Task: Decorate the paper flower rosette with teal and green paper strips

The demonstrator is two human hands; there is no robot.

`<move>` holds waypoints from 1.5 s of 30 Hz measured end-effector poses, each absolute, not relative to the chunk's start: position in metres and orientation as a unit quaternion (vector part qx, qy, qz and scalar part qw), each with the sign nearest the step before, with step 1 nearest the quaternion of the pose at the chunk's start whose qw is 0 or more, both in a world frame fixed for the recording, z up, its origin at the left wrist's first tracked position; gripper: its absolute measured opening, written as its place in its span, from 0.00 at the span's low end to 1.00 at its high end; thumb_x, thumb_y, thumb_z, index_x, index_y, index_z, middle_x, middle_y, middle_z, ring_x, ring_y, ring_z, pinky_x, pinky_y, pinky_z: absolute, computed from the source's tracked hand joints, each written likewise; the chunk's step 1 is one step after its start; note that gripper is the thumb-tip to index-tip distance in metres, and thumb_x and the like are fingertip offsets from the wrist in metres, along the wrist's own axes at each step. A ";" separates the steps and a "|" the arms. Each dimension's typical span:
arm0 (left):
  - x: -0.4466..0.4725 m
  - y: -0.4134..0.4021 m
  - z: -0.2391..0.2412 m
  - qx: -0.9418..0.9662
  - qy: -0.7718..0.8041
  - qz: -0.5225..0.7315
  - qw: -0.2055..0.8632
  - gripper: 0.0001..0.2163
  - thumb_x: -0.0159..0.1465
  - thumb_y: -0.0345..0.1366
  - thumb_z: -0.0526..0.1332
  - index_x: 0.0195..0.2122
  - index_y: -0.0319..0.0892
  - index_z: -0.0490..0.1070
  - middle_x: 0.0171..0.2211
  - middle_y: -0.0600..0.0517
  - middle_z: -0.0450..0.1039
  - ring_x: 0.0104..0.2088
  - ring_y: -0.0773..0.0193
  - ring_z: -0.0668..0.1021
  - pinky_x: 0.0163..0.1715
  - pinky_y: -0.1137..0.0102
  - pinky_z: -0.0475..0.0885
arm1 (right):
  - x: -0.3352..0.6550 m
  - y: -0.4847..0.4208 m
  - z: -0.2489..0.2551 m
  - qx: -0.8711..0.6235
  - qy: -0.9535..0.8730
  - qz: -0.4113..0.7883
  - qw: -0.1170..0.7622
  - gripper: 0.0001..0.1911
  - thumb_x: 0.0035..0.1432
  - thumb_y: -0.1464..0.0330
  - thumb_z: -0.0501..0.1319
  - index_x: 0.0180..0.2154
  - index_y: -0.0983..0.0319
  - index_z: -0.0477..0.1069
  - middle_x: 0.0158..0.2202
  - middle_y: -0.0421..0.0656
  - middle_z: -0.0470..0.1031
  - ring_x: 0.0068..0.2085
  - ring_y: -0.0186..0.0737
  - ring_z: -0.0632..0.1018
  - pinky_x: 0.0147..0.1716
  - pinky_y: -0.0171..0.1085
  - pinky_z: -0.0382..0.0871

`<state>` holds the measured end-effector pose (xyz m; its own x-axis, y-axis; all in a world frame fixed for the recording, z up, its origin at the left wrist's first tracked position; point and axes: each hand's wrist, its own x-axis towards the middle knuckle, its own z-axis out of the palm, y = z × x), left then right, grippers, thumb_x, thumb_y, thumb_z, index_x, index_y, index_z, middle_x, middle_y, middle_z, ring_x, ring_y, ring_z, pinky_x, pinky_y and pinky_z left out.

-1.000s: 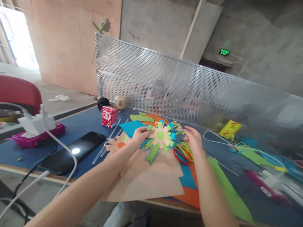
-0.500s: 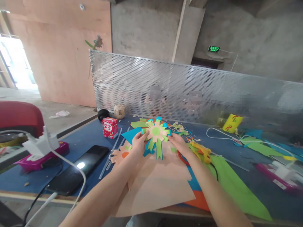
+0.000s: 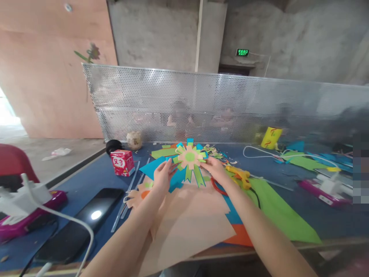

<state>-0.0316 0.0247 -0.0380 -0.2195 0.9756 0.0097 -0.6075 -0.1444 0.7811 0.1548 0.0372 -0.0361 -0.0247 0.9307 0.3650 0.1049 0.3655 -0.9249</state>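
I hold a layered paper flower (image 3: 189, 159) upright above the blue table (image 3: 86, 181). It has blue, green and peach petals with a green round centre. My left hand (image 3: 162, 177) pinches its lower left petals. My right hand (image 3: 215, 169) grips its right side. Below the flower lies a large peach paper sheet (image 3: 184, 223). A second peach flower cut-out (image 3: 141, 191) with an orange centre lies left of my left wrist.
A red carton (image 3: 122, 162), clear glue sticks (image 3: 131, 188), a black phone (image 3: 83, 221) and a charger with white cable (image 3: 23, 198) lie to the left. A yellow glue gun (image 3: 240, 175), red scissors (image 3: 216, 186) and green paper (image 3: 276, 215) lie right. A perforated metal screen (image 3: 230, 107) stands behind; people sit beyond it.
Both hands lifted the paper flower off the table and tilted it upright, facing me. The camera view swung to the right.
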 end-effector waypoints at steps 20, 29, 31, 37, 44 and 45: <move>-0.042 0.033 -0.043 0.456 0.468 0.647 0.393 0.22 0.42 0.44 0.66 0.37 0.40 0.70 0.18 0.55 0.69 0.20 0.65 0.73 0.18 0.74 0.65 | 0.176 0.053 -0.036 -0.474 -0.538 0.307 0.626 0.15 0.39 0.58 0.61 0.27 0.63 0.68 0.25 0.42 0.73 0.25 0.37 0.72 0.22 0.33 0.64; -0.042 0.027 -0.039 0.465 0.484 0.641 0.372 0.19 0.46 0.41 0.64 0.38 0.42 0.65 0.22 0.53 0.71 0.26 0.60 0.77 0.18 0.75 0.65 | 0.173 0.044 -0.032 -0.481 -0.537 0.371 0.585 0.13 0.37 0.62 0.62 0.26 0.63 0.68 0.22 0.40 0.71 0.21 0.33 0.69 0.18 0.31 0.58; -0.042 0.027 -0.038 0.470 0.477 0.643 0.372 0.19 0.45 0.41 0.64 0.38 0.42 0.65 0.22 0.53 0.71 0.26 0.60 0.77 0.18 0.75 0.65 | 0.171 0.041 -0.030 -0.480 -0.539 0.386 0.574 0.13 0.37 0.62 0.63 0.26 0.63 0.68 0.23 0.39 0.71 0.21 0.33 0.69 0.17 0.30 0.57; -0.045 0.032 -0.037 0.390 0.427 0.708 0.404 0.22 0.40 0.35 0.68 0.37 0.42 0.66 0.23 0.55 0.70 0.25 0.64 0.76 0.20 0.75 0.66 | 0.167 0.036 -0.030 -0.470 -0.550 0.432 0.539 0.13 0.37 0.63 0.63 0.27 0.63 0.68 0.24 0.39 0.71 0.20 0.31 0.69 0.16 0.29 0.56; -0.049 0.038 -0.039 0.332 0.342 0.733 0.486 0.14 0.38 0.35 0.69 0.24 0.40 0.66 0.22 0.55 0.70 0.25 0.68 0.74 0.24 0.74 0.68 | 0.161 0.033 -0.031 -0.437 -0.583 0.471 0.497 0.15 0.36 0.62 0.65 0.27 0.64 0.68 0.21 0.38 0.69 0.20 0.28 0.69 0.18 0.29 0.59; -0.048 0.037 -0.039 0.337 0.334 0.732 0.489 0.14 0.38 0.35 0.68 0.25 0.40 0.66 0.23 0.55 0.71 0.27 0.66 0.75 0.26 0.72 0.69 | 0.160 0.032 -0.031 -0.435 -0.586 0.473 0.494 0.15 0.36 0.62 0.65 0.28 0.64 0.68 0.20 0.37 0.68 0.20 0.28 0.68 0.19 0.29 0.59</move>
<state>-0.0477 0.0369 -0.0395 -0.2951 0.9407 0.1675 -0.4900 -0.2995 0.8186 0.1603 0.0324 -0.0308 -0.1352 0.9766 0.1674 0.0425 0.1745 -0.9837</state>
